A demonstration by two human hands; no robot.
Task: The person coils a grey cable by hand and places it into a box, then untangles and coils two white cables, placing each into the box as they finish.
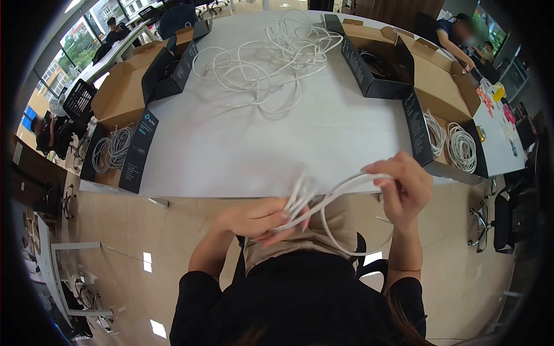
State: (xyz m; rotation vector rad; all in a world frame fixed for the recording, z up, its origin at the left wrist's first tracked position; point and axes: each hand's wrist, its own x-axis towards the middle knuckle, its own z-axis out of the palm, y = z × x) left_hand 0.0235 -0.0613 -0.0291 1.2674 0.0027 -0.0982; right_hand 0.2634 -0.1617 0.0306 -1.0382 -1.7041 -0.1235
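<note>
A white cable (327,200) is partly coiled between my hands, in front of the table's near edge. My left hand (259,220) is closed round several loops of it; the loops above the fingers are blurred. Off to the right, my right hand (401,185) pinches the same cable between thumb and fingers. A loose length hangs in a loop below and between the hands. Farther back on the table lies a tangled heap of white cables (294,49).
White table (259,155). At left stand open boxes, one with grey cable coils (113,150), another behind (173,69). At right, an open box holds black cable (378,64), a nearer one white coils (461,148). A person (453,37) sits at the back right.
</note>
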